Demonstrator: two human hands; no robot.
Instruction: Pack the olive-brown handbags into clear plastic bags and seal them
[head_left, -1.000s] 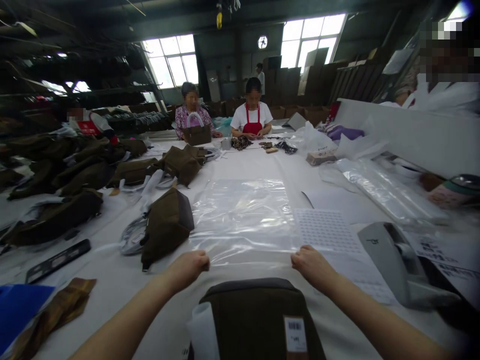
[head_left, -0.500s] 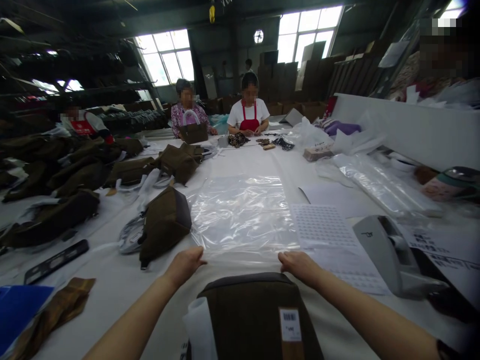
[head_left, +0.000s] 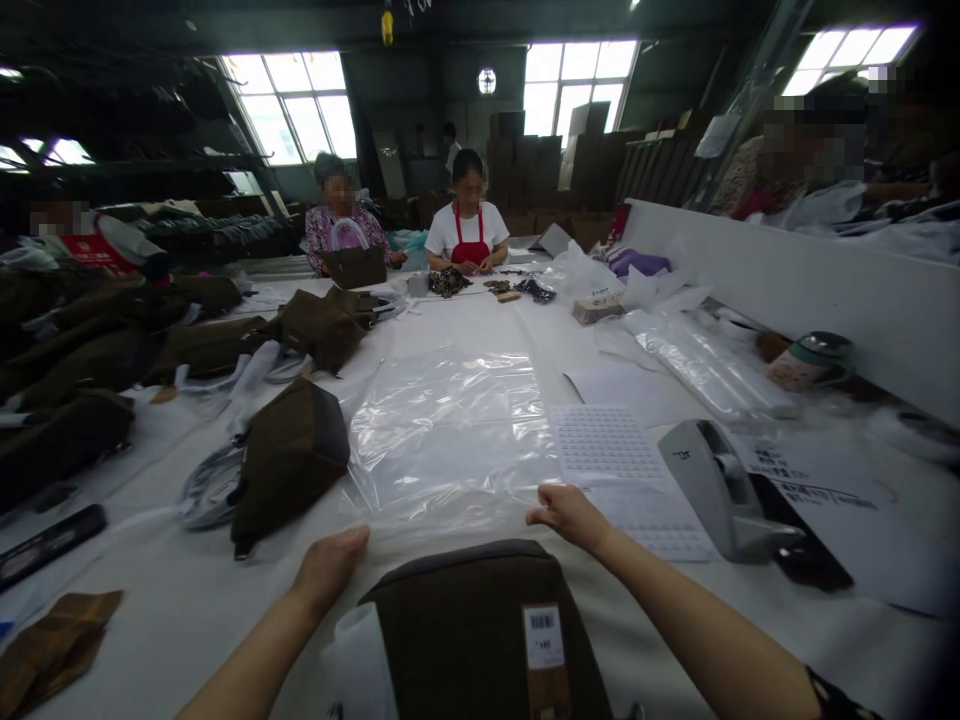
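Observation:
A clear plastic bag (head_left: 454, 430) lies flat and wrinkled in front of me on the white-covered table. My right hand (head_left: 566, 515) pinches its near edge at the right corner. At the near left corner, my left hand (head_left: 330, 570) is closed with the thumb against the bag's edge; its fingertips are partly hidden. Between my forearms is a dark olive fabric bag (head_left: 465, 630), nearest to me, with a barcode tag (head_left: 544, 638) and white wrapping (head_left: 360, 660) at its left side. Another olive bag (head_left: 289, 455), with wrapped handles, lies left of the plastic.
Several olive bags (head_left: 127, 350) are piled at left. To the right are printed sheets (head_left: 607, 445), a grey tape dispenser (head_left: 709, 480), a stack of clear plastic bags (head_left: 705, 365) and a cup (head_left: 810, 360). Two co-workers (head_left: 465, 235) (head_left: 341, 225) sit across the table.
My left hand has turned and shifted down and left at the plastic's corner. My right hand still pinches its edge. The view has swung to the right.

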